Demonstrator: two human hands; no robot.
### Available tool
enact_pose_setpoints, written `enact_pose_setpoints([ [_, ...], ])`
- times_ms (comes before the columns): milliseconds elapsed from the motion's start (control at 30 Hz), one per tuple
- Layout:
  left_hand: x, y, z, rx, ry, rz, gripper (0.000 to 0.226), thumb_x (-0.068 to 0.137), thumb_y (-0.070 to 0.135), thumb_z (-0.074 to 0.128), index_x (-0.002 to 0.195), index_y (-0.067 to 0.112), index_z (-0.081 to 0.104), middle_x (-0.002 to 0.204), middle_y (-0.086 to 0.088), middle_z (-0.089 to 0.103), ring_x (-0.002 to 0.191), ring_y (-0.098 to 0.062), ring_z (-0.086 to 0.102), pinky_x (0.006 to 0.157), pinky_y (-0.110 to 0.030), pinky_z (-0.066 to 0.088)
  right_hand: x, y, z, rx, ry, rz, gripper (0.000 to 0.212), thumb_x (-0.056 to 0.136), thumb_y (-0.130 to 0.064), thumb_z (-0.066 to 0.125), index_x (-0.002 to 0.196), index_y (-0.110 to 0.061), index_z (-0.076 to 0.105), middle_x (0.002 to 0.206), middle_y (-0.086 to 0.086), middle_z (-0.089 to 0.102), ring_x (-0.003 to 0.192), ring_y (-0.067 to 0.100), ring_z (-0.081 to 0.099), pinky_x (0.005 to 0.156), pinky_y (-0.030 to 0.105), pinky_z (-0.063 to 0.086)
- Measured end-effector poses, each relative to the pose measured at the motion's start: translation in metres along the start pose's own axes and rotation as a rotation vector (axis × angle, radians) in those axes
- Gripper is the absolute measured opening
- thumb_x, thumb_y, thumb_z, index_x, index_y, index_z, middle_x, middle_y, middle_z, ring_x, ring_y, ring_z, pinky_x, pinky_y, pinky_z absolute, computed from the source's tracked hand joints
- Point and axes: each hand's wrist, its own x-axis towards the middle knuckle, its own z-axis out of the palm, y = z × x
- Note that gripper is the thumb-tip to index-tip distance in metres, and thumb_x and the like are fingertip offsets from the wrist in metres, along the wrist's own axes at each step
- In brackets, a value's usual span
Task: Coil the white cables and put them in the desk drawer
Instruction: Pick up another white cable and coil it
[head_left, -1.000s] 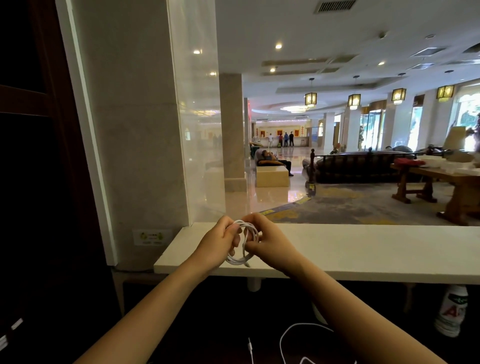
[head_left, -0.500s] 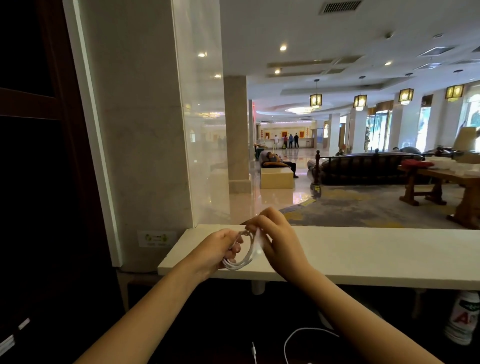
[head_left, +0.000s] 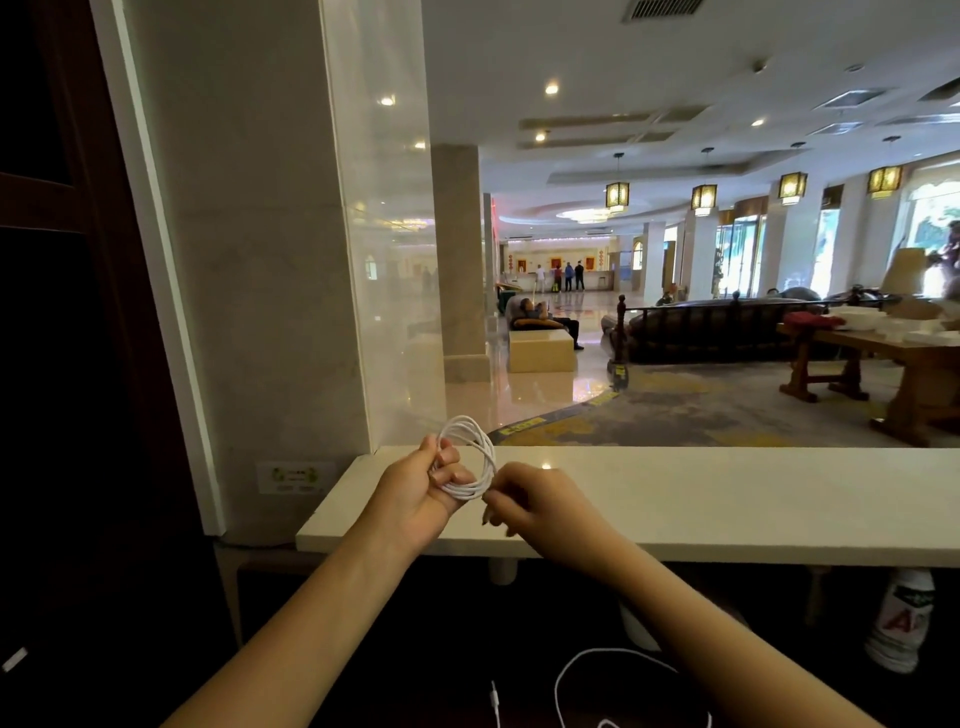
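A white cable wound into a round coil (head_left: 475, 457) is held up over the white stone counter (head_left: 727, 499). My left hand (head_left: 421, 488) grips the coil's left side, its fingers through the loops. My right hand (head_left: 530, 501) pinches the coil's lower right edge with curled fingers. A second white cable (head_left: 576, 675) lies loose on the dark desk below, between my forearms, its plug end (head_left: 495, 696) to the left. No drawer is visible.
A white bottle with red lettering (head_left: 901, 623) stands under the counter at the right. A marble pillar (head_left: 249, 260) and dark wooden frame (head_left: 78, 312) close off the left. Beyond the counter is a hotel lobby with sofas, a table and distant people.
The coil has turned from a flattened bundle between both hands into an open upright ring. My right hand dropped from the coil's top to its lower right edge.
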Motion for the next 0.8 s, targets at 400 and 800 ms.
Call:
enact_pose_setpoints([
  [400, -0.007, -0.019, -0.016, 1.023, 0.197, 0.245, 0.032, 0.100, 0.029, 0.030, 0.080, 0.015, 0.051, 0.079, -0.003, 0.056, 0.074, -0.014, 0.055, 0.065, -0.023, 0.048, 0.014, -0.008, 0.025, 0.989, 0.439, 0.513, 0.023, 0.078, 0.003, 0.063, 0.097, -0.003, 0.052, 0.081, 0.018, 0.069, 0.067, 0.022, 0.067, 0.065, 0.030, 0.057],
  [800, -0.005, -0.016, -0.021, 0.962, 0.194, 0.317, 0.026, 0.098, 0.027, 0.038, 0.081, 0.019, 0.057, 0.083, -0.004, 0.059, 0.078, -0.017, 0.058, 0.086, -0.040, 0.052, 0.015, -0.011, 0.027, 0.884, 0.100, 0.515, 0.023, 0.086, -0.008, 0.049, 0.074, -0.015, 0.067, 0.053, -0.001, 0.054, 0.051, 0.009, 0.051, 0.061, 0.023, 0.044],
])
